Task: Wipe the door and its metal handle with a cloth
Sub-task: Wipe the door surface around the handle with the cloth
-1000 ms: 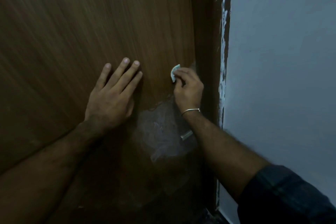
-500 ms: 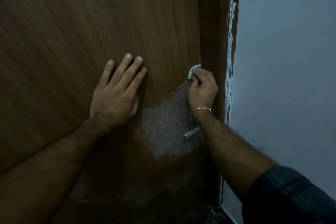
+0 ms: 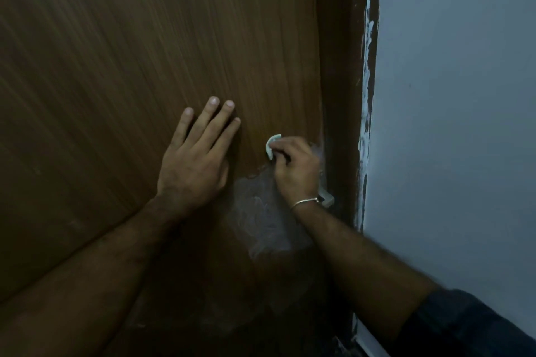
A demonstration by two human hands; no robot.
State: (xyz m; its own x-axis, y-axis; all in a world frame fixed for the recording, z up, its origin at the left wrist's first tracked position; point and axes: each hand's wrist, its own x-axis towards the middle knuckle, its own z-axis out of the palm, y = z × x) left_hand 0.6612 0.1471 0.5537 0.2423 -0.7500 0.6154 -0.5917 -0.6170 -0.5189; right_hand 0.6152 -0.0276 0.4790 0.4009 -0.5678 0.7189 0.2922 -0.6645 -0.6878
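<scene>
Dim room, brown wooden door (image 3: pixel 145 66) with a smeary patch: left hand (image 3: pixel 194 162) pressed flat, fingers spread, right hand (image 3: pixel 295 168) pinching a small pale cloth (image 3: pixel 271 145) against the panel just above the metal handle (image 3: pixel 326 199), which probably gets wiped next.

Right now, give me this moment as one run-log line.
left hand: flat on door | right hand: grips cloth, against door above handle | pale smear on door: present

Pale blue-grey wall (image 3: pixel 452 124), dark wooden frame (image 3: pixel 338 66) (paint-smeared edge), dim light
</scene>
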